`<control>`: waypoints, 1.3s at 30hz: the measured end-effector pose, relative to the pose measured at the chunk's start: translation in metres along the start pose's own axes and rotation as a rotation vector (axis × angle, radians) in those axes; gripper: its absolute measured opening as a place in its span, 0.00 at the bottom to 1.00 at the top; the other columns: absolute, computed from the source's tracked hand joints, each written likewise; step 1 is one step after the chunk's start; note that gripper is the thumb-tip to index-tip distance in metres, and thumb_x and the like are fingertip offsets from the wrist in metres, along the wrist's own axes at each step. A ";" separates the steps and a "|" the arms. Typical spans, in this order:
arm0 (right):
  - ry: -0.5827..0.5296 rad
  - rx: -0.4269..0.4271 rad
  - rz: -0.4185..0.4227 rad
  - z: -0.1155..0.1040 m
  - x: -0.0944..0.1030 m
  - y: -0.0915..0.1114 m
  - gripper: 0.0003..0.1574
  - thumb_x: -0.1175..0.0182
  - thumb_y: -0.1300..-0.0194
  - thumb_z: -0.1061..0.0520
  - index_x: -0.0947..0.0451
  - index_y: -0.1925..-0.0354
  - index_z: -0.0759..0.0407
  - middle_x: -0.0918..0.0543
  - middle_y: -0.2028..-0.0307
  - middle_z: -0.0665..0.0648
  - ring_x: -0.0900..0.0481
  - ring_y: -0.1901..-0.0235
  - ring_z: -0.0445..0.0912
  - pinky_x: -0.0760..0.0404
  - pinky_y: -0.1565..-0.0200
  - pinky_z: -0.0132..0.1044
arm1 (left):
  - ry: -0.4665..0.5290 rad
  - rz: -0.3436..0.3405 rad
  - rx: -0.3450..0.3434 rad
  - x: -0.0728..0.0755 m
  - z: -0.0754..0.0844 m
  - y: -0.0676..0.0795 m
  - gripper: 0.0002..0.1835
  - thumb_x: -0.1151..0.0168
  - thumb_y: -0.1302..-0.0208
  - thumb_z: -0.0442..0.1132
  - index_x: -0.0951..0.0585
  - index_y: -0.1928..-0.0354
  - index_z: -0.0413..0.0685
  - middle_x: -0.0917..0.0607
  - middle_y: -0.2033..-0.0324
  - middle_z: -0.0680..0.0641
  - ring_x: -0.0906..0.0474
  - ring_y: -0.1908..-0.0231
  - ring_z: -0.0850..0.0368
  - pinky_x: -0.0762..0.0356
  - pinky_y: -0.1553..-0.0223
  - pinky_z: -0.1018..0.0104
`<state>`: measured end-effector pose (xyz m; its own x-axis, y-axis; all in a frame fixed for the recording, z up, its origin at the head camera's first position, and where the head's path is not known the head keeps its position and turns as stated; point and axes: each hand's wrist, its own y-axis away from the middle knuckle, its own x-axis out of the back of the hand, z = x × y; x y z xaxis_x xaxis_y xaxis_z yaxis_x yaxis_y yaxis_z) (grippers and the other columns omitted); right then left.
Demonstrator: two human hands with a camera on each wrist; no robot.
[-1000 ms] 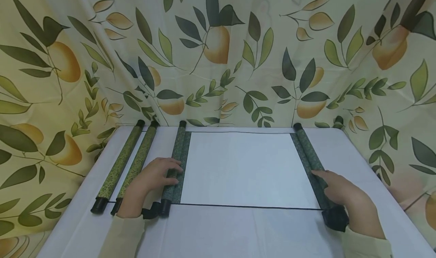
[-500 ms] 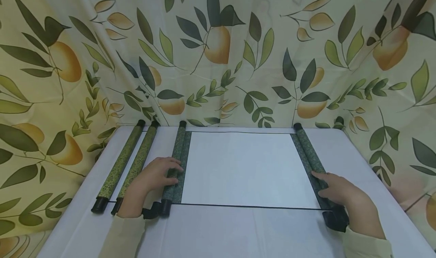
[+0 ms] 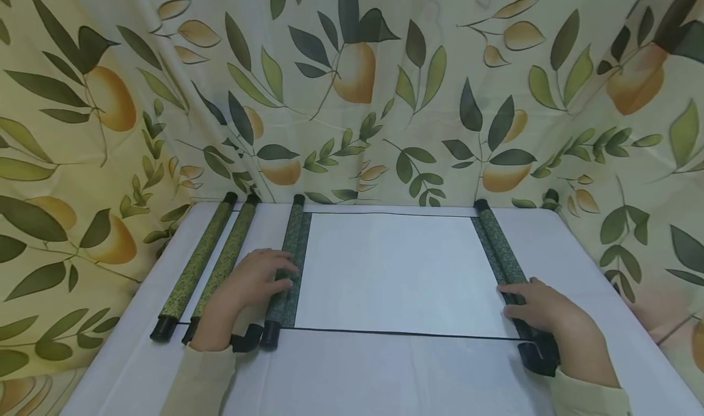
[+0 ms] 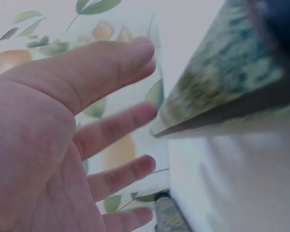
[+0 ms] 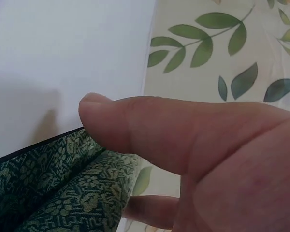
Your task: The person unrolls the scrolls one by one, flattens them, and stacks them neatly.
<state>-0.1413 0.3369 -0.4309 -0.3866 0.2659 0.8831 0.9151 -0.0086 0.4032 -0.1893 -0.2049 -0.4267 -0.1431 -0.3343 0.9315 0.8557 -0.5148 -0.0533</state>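
A hanging scroll with blank white paper [image 3: 396,269] lies unrolled across the table. Dark green patterned cloth covers its left roller [image 3: 290,245] and right roller [image 3: 500,245]. My left hand [image 3: 250,284] hovers at the left roller, fingers spread and relaxed; in the left wrist view its fingertips [image 4: 145,165] grip nothing. My right hand [image 3: 555,309] holds the right roller near its close end. In the right wrist view, the thumb [image 5: 140,123] crosses the green cloth's edge and one finger [image 5: 152,211] passes behind the roller [image 5: 82,198]. The other right fingers are mostly hidden.
Left of the scroll lie two rolled yellow-green scrolls, the outer one [image 3: 195,266] and the inner one [image 3: 228,254], both with black end caps. A white cloth [image 3: 396,379] covers the table. Behind hangs a fruit-and-leaf patterned curtain [image 3: 429,116].
My right hand has shifted slightly toward me along the right roller, its thumb now extended over the cloth strip. The left hand stays nearly where it was, and the scroll lies as before.
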 end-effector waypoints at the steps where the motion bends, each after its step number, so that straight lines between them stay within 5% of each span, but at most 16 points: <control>1: 0.000 0.001 0.002 0.000 0.000 0.000 0.41 0.35 0.37 0.41 0.29 0.33 0.62 0.50 0.36 0.91 0.46 0.38 0.86 0.38 0.48 0.79 | -0.008 0.022 0.004 0.001 -0.002 0.001 0.13 0.32 0.35 0.42 0.14 0.50 0.49 0.21 0.38 0.38 0.30 0.35 0.36 0.39 0.34 0.37; 5: 0.005 0.043 0.044 -0.001 0.001 0.004 0.44 0.35 0.37 0.40 0.31 0.32 0.62 0.51 0.35 0.91 0.49 0.38 0.87 0.40 0.49 0.81 | -0.019 0.117 0.044 0.012 -0.013 0.009 0.14 0.34 0.34 0.42 0.15 0.49 0.48 0.23 0.37 0.36 0.31 0.35 0.34 0.39 0.35 0.36; 9: 0.012 0.150 0.177 -0.013 0.004 0.011 0.40 0.35 0.37 0.44 0.30 0.33 0.61 0.48 0.34 0.89 0.51 0.38 0.88 0.44 0.49 0.83 | -0.009 0.180 0.099 0.026 -0.025 0.026 0.16 0.35 0.34 0.42 0.16 0.46 0.46 0.24 0.37 0.33 0.32 0.36 0.30 0.37 0.37 0.35; 12: -0.030 0.301 0.272 -0.038 0.005 0.017 0.32 0.36 0.34 0.50 0.26 0.34 0.57 0.43 0.32 0.83 0.47 0.35 0.83 0.43 0.45 0.80 | 0.016 0.190 0.120 0.039 -0.037 0.042 0.18 0.35 0.33 0.40 0.18 0.43 0.44 0.26 0.36 0.31 0.33 0.35 0.28 0.37 0.37 0.33; 15: -0.114 0.470 0.280 -0.077 0.002 0.022 0.27 0.38 0.31 0.55 0.26 0.34 0.52 0.39 0.29 0.75 0.41 0.32 0.75 0.37 0.42 0.74 | -0.002 0.174 0.150 0.053 -0.056 0.059 0.20 0.38 0.31 0.39 0.21 0.40 0.39 0.29 0.36 0.27 0.34 0.36 0.26 0.35 0.39 0.32; 17: -0.180 0.583 0.248 -0.107 -0.003 0.022 0.27 0.39 0.30 0.57 0.27 0.34 0.49 0.37 0.28 0.68 0.38 0.31 0.68 0.32 0.40 0.68 | -0.045 0.151 0.191 0.061 -0.069 0.068 0.21 0.43 0.28 0.37 0.25 0.37 0.35 0.30 0.37 0.22 0.35 0.37 0.22 0.35 0.40 0.31; 19: -0.289 0.698 0.164 -0.142 -0.009 0.017 0.29 0.41 0.28 0.58 0.29 0.32 0.47 0.34 0.28 0.62 0.35 0.31 0.64 0.29 0.39 0.62 | -0.078 0.110 0.221 0.067 -0.084 0.077 0.23 0.49 0.27 0.33 0.29 0.35 0.28 0.29 0.41 0.20 0.26 0.47 0.26 0.27 0.48 0.37; 21: -0.417 0.794 0.041 -0.180 -0.016 0.010 0.29 0.43 0.27 0.58 0.31 0.30 0.46 0.32 0.29 0.57 0.31 0.32 0.60 0.26 0.39 0.56 | -0.077 0.045 0.273 0.072 -0.097 0.084 0.25 0.55 0.27 0.30 0.35 0.33 0.23 0.22 0.54 0.22 0.22 0.62 0.33 0.23 0.57 0.45; 24: -0.603 0.873 -0.165 -0.239 -0.025 0.001 0.31 0.44 0.26 0.58 0.35 0.28 0.44 0.30 0.30 0.55 0.27 0.35 0.56 0.24 0.40 0.48 | -0.027 -0.032 0.297 0.076 -0.112 0.092 0.25 0.59 0.30 0.27 0.37 0.33 0.20 0.18 0.60 0.25 0.21 0.66 0.37 0.25 0.64 0.51; 28: -0.822 0.829 -0.413 -0.317 -0.040 -0.012 0.34 0.44 0.26 0.56 0.39 0.26 0.42 0.31 0.31 0.58 0.27 0.36 0.52 0.25 0.39 0.47 | 0.115 -0.078 0.303 0.074 -0.126 0.097 0.23 0.58 0.31 0.24 0.31 0.36 0.25 0.18 0.53 0.26 0.19 0.54 0.33 0.21 0.60 0.50; 32: -1.128 0.634 -0.624 -0.381 -0.060 -0.025 0.37 0.44 0.27 0.59 0.41 0.25 0.46 0.34 0.30 0.61 0.28 0.35 0.57 0.28 0.36 0.50 | 0.314 -0.087 0.341 0.069 -0.135 0.098 0.20 0.51 0.27 0.28 0.30 0.35 0.33 0.17 0.58 0.33 0.19 0.65 0.46 0.22 0.68 0.56; 36: -1.315 0.421 -0.694 -0.426 -0.079 -0.029 0.39 0.43 0.29 0.59 0.41 0.24 0.51 0.42 0.27 0.66 0.40 0.29 0.66 0.35 0.32 0.54 | 0.485 -0.110 0.399 0.063 -0.139 0.095 0.29 0.44 0.28 0.33 0.38 0.28 0.37 0.20 0.59 0.35 0.22 0.68 0.50 0.20 0.70 0.55; 39: -1.359 0.341 -0.697 -0.446 -0.092 -0.032 0.41 0.42 0.30 0.58 0.44 0.23 0.53 0.50 0.25 0.71 0.48 0.27 0.68 0.39 0.31 0.58 | 0.542 -0.153 0.448 0.059 -0.139 0.093 0.38 0.39 0.29 0.38 0.47 0.25 0.36 0.20 0.56 0.34 0.20 0.66 0.51 0.18 0.66 0.54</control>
<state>-0.1863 -0.1176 -0.4183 -0.5116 0.7640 -0.3932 0.6613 0.6423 0.3875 -0.1873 -0.3820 -0.4266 -0.4046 -0.6890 0.6013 0.9117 -0.2524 0.3242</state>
